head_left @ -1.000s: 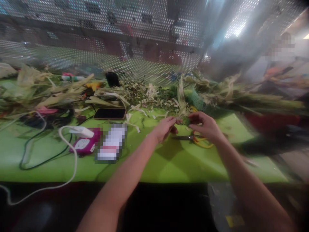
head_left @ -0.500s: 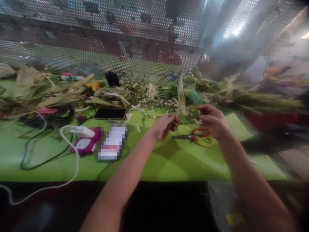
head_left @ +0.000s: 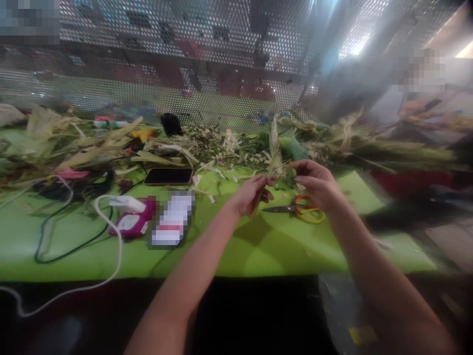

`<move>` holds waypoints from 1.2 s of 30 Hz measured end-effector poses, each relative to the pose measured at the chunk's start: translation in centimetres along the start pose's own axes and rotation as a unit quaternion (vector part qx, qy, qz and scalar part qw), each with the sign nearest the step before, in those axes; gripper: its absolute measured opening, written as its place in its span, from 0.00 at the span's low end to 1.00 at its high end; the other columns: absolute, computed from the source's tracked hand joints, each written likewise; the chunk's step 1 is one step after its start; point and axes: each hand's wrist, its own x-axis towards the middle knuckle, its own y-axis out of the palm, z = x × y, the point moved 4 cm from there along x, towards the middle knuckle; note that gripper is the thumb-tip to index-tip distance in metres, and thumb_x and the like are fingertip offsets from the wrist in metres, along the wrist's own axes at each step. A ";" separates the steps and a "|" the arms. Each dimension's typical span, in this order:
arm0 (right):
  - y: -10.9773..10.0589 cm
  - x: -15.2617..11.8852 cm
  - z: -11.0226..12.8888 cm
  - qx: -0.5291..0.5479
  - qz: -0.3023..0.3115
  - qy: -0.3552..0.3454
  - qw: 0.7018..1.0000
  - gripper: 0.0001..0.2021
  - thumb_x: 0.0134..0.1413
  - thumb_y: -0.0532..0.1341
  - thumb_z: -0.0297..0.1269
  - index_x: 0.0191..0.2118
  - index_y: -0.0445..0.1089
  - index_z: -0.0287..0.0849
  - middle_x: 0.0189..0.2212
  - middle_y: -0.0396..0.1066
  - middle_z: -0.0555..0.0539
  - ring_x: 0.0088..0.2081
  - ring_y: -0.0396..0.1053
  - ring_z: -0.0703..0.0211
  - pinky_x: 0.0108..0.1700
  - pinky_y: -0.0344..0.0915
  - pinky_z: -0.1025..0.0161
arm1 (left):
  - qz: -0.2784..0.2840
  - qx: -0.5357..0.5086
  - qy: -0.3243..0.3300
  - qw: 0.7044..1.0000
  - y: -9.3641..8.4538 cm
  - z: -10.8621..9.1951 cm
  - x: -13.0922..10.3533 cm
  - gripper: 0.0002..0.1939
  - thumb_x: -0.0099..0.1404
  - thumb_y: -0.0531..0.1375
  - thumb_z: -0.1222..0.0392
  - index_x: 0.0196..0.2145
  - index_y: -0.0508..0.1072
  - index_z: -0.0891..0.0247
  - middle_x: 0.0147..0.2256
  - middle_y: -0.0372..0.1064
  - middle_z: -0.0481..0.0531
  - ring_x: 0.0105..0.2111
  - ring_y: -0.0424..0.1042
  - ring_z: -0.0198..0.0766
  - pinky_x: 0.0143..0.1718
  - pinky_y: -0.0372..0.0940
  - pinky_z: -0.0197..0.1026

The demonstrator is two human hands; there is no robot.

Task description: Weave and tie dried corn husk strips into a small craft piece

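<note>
A bunch of pale corn husk point(head_left: 274, 150) stands up from the pinched fingers of my left hand point(head_left: 254, 192), which is closed on its lower end. Just to the right, my right hand point(head_left: 314, 180) pinches a small round green thing point(head_left: 290, 175) at its fingertips, too blurred to name. Scissors point(head_left: 295, 209) with orange and yellow handles lie on the table below and between my hands, touched by neither. Loose bits of husk point(head_left: 207, 192) are scattered left of my left hand.
The green table point(head_left: 244, 256) carries heaps of dried husks point(head_left: 81, 143) at left and longer husks point(head_left: 384, 148) at right. A dark phone point(head_left: 168, 176), a lit blurred-out screen point(head_left: 173, 219) and a purple box point(head_left: 133, 217) with a white cable point(head_left: 118, 246) lie left. A perforated metal panel point(head_left: 221, 84) stands behind.
My right hand has moved a little left with the green thing, closer to the corn husk. My left hand stays almost in place, still pinching the husk. The scissors have not moved.
</note>
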 end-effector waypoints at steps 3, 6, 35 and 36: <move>0.7 0.2 0.2 0.012 0.007 -0.006 1.000 0.15 0.44 0.66 0.35 0.42 0.73 0.45 0.37 0.74 0.48 0.39 0.73 0.55 0.44 0.70 0.57 | -0.002 -0.023 -0.002 1.000 0.2 0.1 0.0 0.09 0.68 0.55 0.56 0.33 0.65 0.64 0.41 0.74 0.56 0.23 0.72 0.31 0.25 0.66 0.36; 0.6 0.7 0.1 0.000 -0.006 -0.018 1.000 0.15 0.44 0.66 0.35 0.42 0.73 0.45 0.36 0.74 0.48 0.39 0.73 0.55 0.43 0.69 0.57 | -0.005 -0.027 -0.017 0.999 0.1 0.1 0.0 0.10 0.69 0.54 0.56 0.33 0.65 0.64 0.34 0.73 0.54 0.24 0.73 0.33 0.24 0.64 0.36; 5.6 1.6 -4.3 0.000 0.106 0.143 0.984 0.19 0.48 0.65 0.34 0.48 0.69 0.40 0.41 0.77 0.42 0.33 0.75 0.59 0.35 0.71 0.61 | -0.081 -0.030 0.014 0.996 -2.5 -1.1 0.5 0.09 0.66 0.58 0.62 0.29 0.71 0.69 0.23 0.63 0.48 0.18 0.57 0.24 0.18 0.49 0.29; 5.9 1.7 -4.5 0.008 0.105 0.148 0.983 0.19 0.47 0.66 0.35 0.47 0.69 0.40 0.38 0.77 0.43 0.33 0.75 0.59 0.36 0.71 0.61 | -0.084 -0.026 0.014 0.996 -2.6 -1.1 0.5 0.09 0.66 0.58 0.62 0.29 0.71 0.69 0.23 0.63 0.48 0.18 0.58 0.24 0.18 0.49 0.29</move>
